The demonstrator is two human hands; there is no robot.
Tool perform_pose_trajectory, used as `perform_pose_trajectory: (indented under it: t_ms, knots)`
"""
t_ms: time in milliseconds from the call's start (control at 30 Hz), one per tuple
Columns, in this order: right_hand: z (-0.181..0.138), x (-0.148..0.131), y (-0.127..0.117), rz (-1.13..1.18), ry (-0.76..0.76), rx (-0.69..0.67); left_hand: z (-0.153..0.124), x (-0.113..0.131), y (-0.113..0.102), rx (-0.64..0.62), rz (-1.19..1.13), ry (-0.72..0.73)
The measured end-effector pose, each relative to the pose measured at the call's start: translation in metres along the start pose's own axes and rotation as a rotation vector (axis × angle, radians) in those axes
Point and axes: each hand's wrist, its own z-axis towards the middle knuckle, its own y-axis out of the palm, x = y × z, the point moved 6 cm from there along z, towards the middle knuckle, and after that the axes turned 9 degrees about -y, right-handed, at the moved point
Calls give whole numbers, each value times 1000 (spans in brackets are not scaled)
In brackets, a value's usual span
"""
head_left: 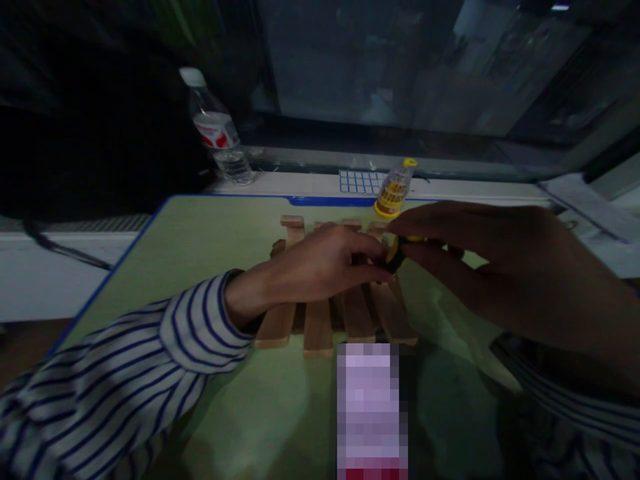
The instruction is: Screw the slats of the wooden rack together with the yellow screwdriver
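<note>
Over the middle of the table, my left hand [323, 263] reaches in from the left, its thumb and fingers closed on a small yellow-and-black object [395, 257]. My right hand [520, 267] comes from the right and pinches the same object between thumb and fingertips. The fingers cover much of it, and its kind is unclear in the dim light. Beneath my left hand, several light wooden slats [319, 333] lie side by side across other wooden pieces. My left wrist and hand hide their middle part.
The green table [215, 233] has a blue edge. A small bottle with a yellow cap [395, 190] stands at its back. On the sill behind are a clear water bottle [220, 137] and a blue-lined grid [361, 181]. A pixelated patch [371, 407] covers the bottom centre.
</note>
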Motion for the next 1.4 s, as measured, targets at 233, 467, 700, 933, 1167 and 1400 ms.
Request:
perform_pose_trajectory:
  t_ms: [233,467,700,933,1167,1400]
  knots:
    - [0,1,1,-95,25,-18,1,-3,4,-70,-76,37]
    - [0,-1,2,-147,61,-123,1,-4,6,-108,-84,50]
    - [0,0,2,-124,51,-91,0,-2,6,-126,-106,55]
    - [1,1,3,-124,53,-61,-4,7,-3,58,14,55]
    - [2,-1,6,-75,77,-55,-3,6,-3,78,50,59]
    - [1,-6,-1,-43,30,-42,-3,4,0,33,52,58]
